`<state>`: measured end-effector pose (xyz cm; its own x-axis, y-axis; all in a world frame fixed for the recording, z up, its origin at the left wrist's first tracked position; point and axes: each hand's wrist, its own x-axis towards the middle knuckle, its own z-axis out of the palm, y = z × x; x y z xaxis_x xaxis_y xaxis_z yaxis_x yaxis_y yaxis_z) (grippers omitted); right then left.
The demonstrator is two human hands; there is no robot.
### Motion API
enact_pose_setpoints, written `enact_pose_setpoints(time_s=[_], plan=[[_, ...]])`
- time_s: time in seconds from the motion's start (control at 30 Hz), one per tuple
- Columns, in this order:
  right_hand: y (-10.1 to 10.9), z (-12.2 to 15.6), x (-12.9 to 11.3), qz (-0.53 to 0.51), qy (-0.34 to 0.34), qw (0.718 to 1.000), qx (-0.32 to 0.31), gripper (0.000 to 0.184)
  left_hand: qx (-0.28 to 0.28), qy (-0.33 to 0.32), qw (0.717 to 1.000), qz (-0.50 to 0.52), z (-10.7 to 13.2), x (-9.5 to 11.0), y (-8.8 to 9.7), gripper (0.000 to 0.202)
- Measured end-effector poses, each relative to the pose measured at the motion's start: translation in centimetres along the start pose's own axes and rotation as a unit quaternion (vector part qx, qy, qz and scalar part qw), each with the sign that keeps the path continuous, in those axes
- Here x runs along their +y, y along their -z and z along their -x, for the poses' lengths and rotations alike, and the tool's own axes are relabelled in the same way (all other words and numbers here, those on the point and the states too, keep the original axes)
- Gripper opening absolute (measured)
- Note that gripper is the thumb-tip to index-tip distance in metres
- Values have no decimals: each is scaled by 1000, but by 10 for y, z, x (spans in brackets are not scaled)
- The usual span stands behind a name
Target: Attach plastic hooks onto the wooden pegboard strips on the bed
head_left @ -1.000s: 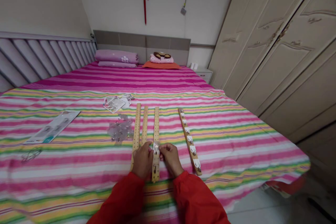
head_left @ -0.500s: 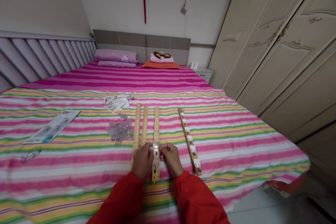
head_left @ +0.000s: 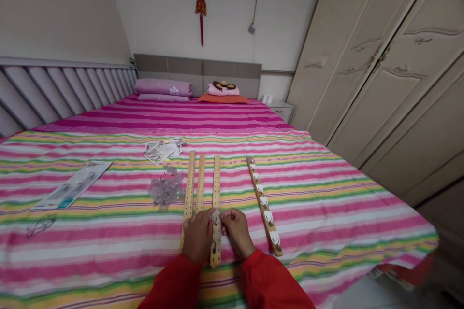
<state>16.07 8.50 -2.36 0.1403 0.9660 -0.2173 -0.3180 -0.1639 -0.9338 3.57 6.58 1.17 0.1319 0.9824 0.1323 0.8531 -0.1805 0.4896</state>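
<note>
Clear hook at my fingertips, over the near half of a perforated wooden strip on a striped bedspread. My right hand has its thumb and forefinger closed on the hook's right edge; my left hand curls in at the other edge, though its fingertips are partly hidden and I cannot tell how firmly they grip. Whether the hook's back touches the wood or sits just above it, I cannot tell either.

Crooked placing looks like the main danger: the clear plate seems about as wide as the strip, so a small twist from either hand could leave it overhanging one side. If the back is sticky, which I cannot see, a skewed first contact could be hard to undo, and a fingertip on that face could weaken its hold. Soft bedding is another likely culprit, since uneven pressure could tip or slide the strip. A second hook lies on the same strip, just nearer to me, and a slip my way could crowd it.

To my left, two more wooden strips lie side by side, partly under my hand, where a careless shift could nudge them toward the heap of clear pieces nearby
</note>
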Motion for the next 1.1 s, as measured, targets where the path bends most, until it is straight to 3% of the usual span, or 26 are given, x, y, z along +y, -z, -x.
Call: enact_pose_setpoints(time_s=[0.23, 0.4, 0.5, 0.7, 0.83, 1.1], plan=[[0, 4, 2, -9, 36, 999, -12, 21, -38, -9, 996, -79, 2, 3, 2, 44], [4, 16, 3, 116, 201, 973, 13, 23, -46, -19, 995, -84, -1, 0, 5, 42], [5, 20, 5, 194, 255, 947, -6, 28, -50, -25, 995, -80, -3, -1, 6, 42], [3, 22, 6, 310, 280, 906, -77, 34, -8, -37, 994, -98, -5, -3, 7, 38], [5, 20, 4, 353, 269, 890, -101, 39, -19, -39, 993, -110, -7, -8, 8, 42], [7, 15, 5, 399, 261, 873, -101, 47, -38, -48, 989, -137, -7, -13, 2, 50]])
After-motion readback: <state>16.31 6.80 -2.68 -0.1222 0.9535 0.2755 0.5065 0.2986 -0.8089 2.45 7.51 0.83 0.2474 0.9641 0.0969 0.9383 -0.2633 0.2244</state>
